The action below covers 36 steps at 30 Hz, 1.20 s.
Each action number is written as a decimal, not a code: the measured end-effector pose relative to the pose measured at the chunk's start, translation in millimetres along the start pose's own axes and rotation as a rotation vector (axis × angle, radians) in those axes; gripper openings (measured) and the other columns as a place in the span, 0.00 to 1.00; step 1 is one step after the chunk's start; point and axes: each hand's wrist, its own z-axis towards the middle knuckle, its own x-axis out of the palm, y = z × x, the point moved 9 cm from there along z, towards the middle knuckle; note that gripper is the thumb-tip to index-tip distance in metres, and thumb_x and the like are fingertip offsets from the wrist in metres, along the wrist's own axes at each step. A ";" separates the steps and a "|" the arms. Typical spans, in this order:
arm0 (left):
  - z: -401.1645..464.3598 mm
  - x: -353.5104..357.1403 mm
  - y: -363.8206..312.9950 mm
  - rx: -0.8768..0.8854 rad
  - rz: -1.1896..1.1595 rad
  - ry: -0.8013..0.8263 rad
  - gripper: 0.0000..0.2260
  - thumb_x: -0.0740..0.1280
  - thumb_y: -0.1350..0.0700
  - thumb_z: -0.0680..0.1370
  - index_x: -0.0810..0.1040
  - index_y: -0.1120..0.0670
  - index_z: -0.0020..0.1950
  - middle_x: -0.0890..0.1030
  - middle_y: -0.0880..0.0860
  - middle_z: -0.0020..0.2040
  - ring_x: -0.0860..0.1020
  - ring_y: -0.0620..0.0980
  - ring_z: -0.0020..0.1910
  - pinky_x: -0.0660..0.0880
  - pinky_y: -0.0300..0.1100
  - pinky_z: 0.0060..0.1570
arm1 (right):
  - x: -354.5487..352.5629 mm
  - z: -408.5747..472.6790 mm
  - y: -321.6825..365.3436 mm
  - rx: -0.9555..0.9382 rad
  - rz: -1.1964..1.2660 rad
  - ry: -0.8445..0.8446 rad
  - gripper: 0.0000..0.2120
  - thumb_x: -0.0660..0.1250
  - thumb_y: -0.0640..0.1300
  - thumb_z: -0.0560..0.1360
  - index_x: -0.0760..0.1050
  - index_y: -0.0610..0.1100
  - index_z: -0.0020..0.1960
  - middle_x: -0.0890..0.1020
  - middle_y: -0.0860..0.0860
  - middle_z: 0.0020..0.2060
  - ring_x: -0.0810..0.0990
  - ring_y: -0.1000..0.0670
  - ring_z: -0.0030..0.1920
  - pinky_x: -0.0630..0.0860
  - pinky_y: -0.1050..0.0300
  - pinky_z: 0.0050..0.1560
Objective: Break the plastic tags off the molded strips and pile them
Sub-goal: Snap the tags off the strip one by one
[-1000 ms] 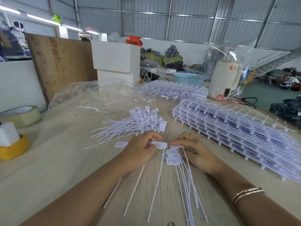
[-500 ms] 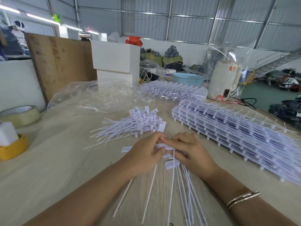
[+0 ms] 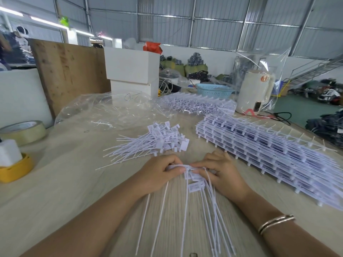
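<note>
The left hand point(image 3: 159, 173) and right hand point(image 3: 220, 173) meet at the middle of the table point(image 3: 55, 191), fingers curled round the heads of a bunch of white plastic tags point(image 3: 194, 180). Both pinch the same cluster, thumbs nearly touching. The fingers cover most of the heads, so how many tags are gripped cannot be told. Their thin tails fan toward the camera and are cut off at the lower edge.

Half a second ago the hands were already together; a second ago they sat slightly apart, and a loose tag lay left of the left hand, no longer visible.

Just beyond the hands lies the pile of loose tags point(image 3: 157, 141). To the right, a stack of molded strips point(image 3: 269, 151) runs off the frame's edge. A second heap of strips point(image 3: 196, 104) sits farther back, partly blurred behind crumpled clear plastic point(image 3: 111, 112).
</note>
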 end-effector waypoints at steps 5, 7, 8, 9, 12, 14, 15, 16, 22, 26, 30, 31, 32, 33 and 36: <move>-0.1 3.0 -10.0 0.080 0.017 0.005 0.04 0.68 0.55 0.76 0.78 0.54 0.43 0.77 0.47 0.36 0.70 0.39 0.33 0.64 0.34 0.35 | 10.4 -0.5 -18.0 0.178 0.344 0.091 0.09 0.68 0.41 0.74 0.82 0.51 0.38 0.75 0.55 0.28 0.72 0.58 0.32 0.67 0.61 0.39; 0.5 4.9 -11.5 0.092 0.020 0.011 0.04 0.68 0.56 0.76 0.78 0.55 0.44 0.76 0.45 0.36 0.70 0.39 0.33 0.64 0.33 0.34 | 11.6 -1.1 -19.5 0.223 0.410 0.096 0.15 0.67 0.38 0.74 0.79 0.57 0.36 0.77 0.50 0.29 0.73 0.58 0.32 0.68 0.65 0.38; 1.0 4.5 -11.0 0.087 0.003 0.007 0.03 0.68 0.55 0.76 0.78 0.54 0.44 0.76 0.45 0.36 0.70 0.39 0.33 0.64 0.34 0.34 | 13.0 -0.9 -18.2 0.232 0.420 0.102 0.13 0.67 0.38 0.74 0.79 0.56 0.38 0.79 0.48 0.31 0.74 0.57 0.33 0.70 0.65 0.39; 1.6 3.5 -10.5 0.082 -0.026 0.000 0.03 0.68 0.55 0.76 0.78 0.52 0.43 0.76 0.45 0.36 0.70 0.39 0.33 0.64 0.34 0.35 | 14.1 -0.4 -16.9 0.238 0.427 0.104 0.11 0.67 0.39 0.74 0.80 0.54 0.40 0.80 0.48 0.34 0.76 0.55 0.35 0.71 0.64 0.40; 2.2 4.1 -9.4 0.075 -0.078 0.002 0.04 0.68 0.54 0.76 0.77 0.48 0.42 0.77 0.47 0.37 0.71 0.42 0.34 0.65 0.36 0.35 | 3.3 -2.9 -30.9 0.368 0.496 -0.012 0.06 0.66 0.46 0.74 0.81 0.52 0.42 0.82 0.53 0.37 0.79 0.55 0.39 0.72 0.67 0.42; 1.3 8.0 -7.7 0.070 -0.050 0.035 0.04 0.67 0.54 0.77 0.77 0.49 0.42 0.78 0.49 0.39 0.71 0.41 0.34 0.66 0.36 0.36 | -13.1 -11.4 -50.4 0.485 0.508 -0.154 0.08 0.63 0.47 0.77 0.81 0.53 0.44 0.80 0.62 0.33 0.75 0.63 0.35 0.69 0.74 0.39; 0.6 8.3 -7.0 0.067 -0.065 0.039 0.04 0.67 0.54 0.77 0.77 0.48 0.42 0.78 0.47 0.38 0.72 0.41 0.35 0.67 0.35 0.37 | -15.6 -13.5 -54.2 0.498 0.506 -0.165 0.09 0.61 0.46 0.78 0.80 0.53 0.45 0.78 0.65 0.31 0.74 0.65 0.34 0.68 0.75 0.39; 0.2 7.2 -6.7 0.064 -0.099 0.030 0.04 0.67 0.55 0.77 0.77 0.48 0.43 0.78 0.45 0.38 0.72 0.41 0.36 0.67 0.35 0.37 | -13.6 -13.0 -51.7 0.480 0.498 -0.129 0.10 0.60 0.45 0.78 0.80 0.53 0.46 0.78 0.66 0.32 0.74 0.66 0.35 0.67 0.76 0.39; 1.3 5.1 -3.1 0.028 -0.128 -0.003 0.07 0.64 0.61 0.78 0.77 0.50 0.51 0.79 0.50 0.40 0.74 0.40 0.38 0.68 0.32 0.41 | 9.7 -1.4 -26.9 0.328 0.450 0.111 0.20 0.59 0.30 0.77 0.77 0.54 0.53 0.72 0.44 0.42 0.72 0.61 0.42 0.65 0.73 0.47; 1.0 2.4 -4.6 0.039 -0.109 -0.032 0.11 0.64 0.63 0.77 0.74 0.47 0.53 0.75 0.37 0.35 0.74 0.32 0.38 0.66 0.24 0.43 | 18.1 -4.7 -27.3 0.306 0.388 0.210 0.19 0.56 0.33 0.72 0.78 0.48 0.56 0.70 0.51 0.42 0.71 0.60 0.44 0.66 0.67 0.48; 0.2 -3.3 -4.4 0.049 -0.061 -0.105 0.12 0.66 0.62 0.77 0.75 0.47 0.55 0.76 0.41 0.40 0.75 0.33 0.43 0.65 0.21 0.46 | 23.9 -4.5 -25.7 0.283 0.309 0.253 0.22 0.53 0.37 0.67 0.81 0.43 0.53 0.71 0.52 0.42 0.71 0.54 0.45 0.67 0.60 0.50; -0.1 -3.9 -4.4 0.051 -0.058 -0.114 0.11 0.66 0.62 0.77 0.75 0.47 0.55 0.76 0.42 0.40 0.75 0.33 0.43 0.65 0.21 0.47 | 19.0 -3.7 -24.9 0.269 0.308 0.208 0.21 0.54 0.36 0.67 0.81 0.45 0.52 0.71 0.52 0.43 0.71 0.54 0.46 0.67 0.60 0.50; -0.5 -4.0 -4.4 0.053 -0.058 -0.118 0.11 0.66 0.62 0.77 0.75 0.47 0.55 0.77 0.42 0.41 0.75 0.33 0.44 0.66 0.21 0.47 | 12.5 -3.0 -24.1 0.247 0.303 0.151 0.21 0.55 0.35 0.67 0.81 0.46 0.52 0.72 0.51 0.43 0.72 0.53 0.47 0.67 0.59 0.50; -0.5 -3.7 -4.3 0.053 -0.057 -0.118 0.11 0.66 0.61 0.77 0.75 0.46 0.54 0.77 0.42 0.41 0.75 0.34 0.44 0.66 0.22 0.48 | 6.2 -2.3 -22.3 0.220 0.284 0.096 0.21 0.56 0.34 0.66 0.80 0.47 0.52 0.72 0.50 0.44 0.72 0.52 0.48 0.68 0.58 0.51; -0.1 -2.4 -5.4 0.056 -0.030 -0.123 0.11 0.66 0.60 0.77 0.74 0.45 0.55 0.77 0.42 0.43 0.75 0.35 0.46 0.69 0.27 0.51 | 1.1 -1.6 -7.0 0.085 0.129 0.059 0.23 0.62 0.35 0.68 0.74 0.51 0.61 0.74 0.50 0.47 0.73 0.52 0.48 0.71 0.52 0.50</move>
